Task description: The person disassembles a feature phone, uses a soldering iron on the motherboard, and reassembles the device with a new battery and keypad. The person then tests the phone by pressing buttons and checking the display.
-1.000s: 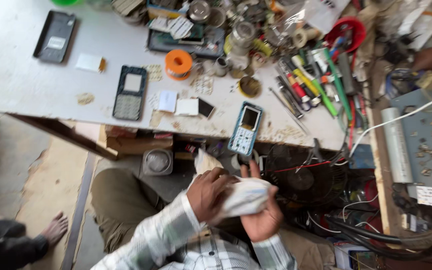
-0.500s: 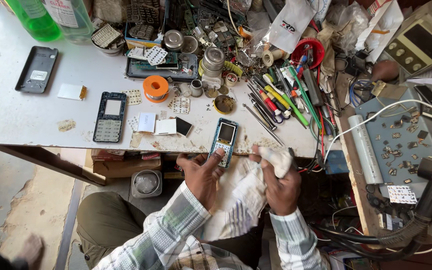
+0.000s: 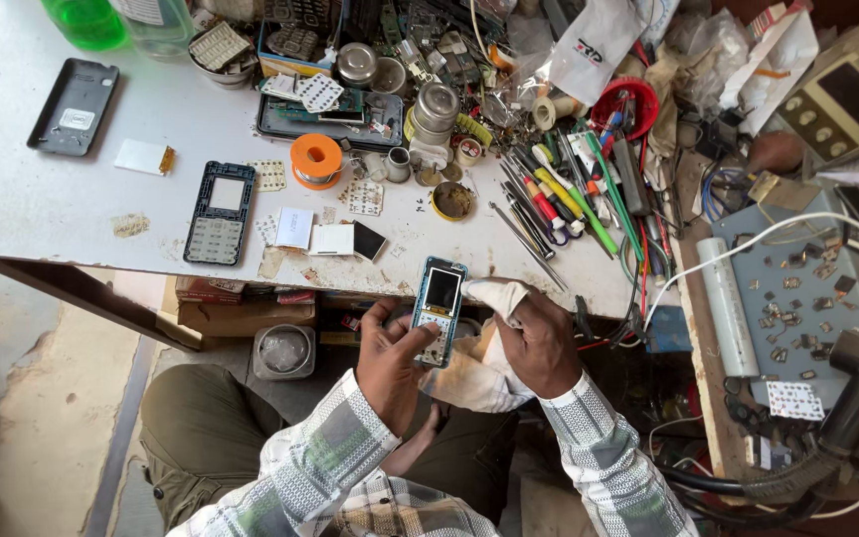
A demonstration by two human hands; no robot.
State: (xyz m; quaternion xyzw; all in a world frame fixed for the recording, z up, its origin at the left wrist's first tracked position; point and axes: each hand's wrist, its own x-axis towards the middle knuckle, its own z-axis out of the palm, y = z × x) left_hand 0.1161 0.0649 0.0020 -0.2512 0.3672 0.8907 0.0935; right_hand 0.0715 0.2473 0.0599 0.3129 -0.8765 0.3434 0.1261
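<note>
My left hand (image 3: 395, 360) grips a small blue keypad phone (image 3: 439, 304) at the front edge of the white worktable (image 3: 72, 214), thumb across its keys. My right hand (image 3: 541, 343) is closed on a dirty white cloth (image 3: 484, 343), a fold of it wrapped over the fingers and pressed beside the phone's right edge. The rest of the cloth hangs down onto my lap.
A dark phone front frame (image 3: 219, 212), a black back cover (image 3: 74, 106), an orange solder spool (image 3: 316, 159) and small white parts lie on the table. Screwdrivers and tweezers (image 3: 559, 204) are piled at right. Metal tins, green bottles (image 3: 86, 20), cables and a grey parts tray (image 3: 797, 288) crowd the back and right.
The hands rose from my lap to the table edge; the left hand took hold of the blue phone, and the right brought the cloth against it. The view shifted right.
</note>
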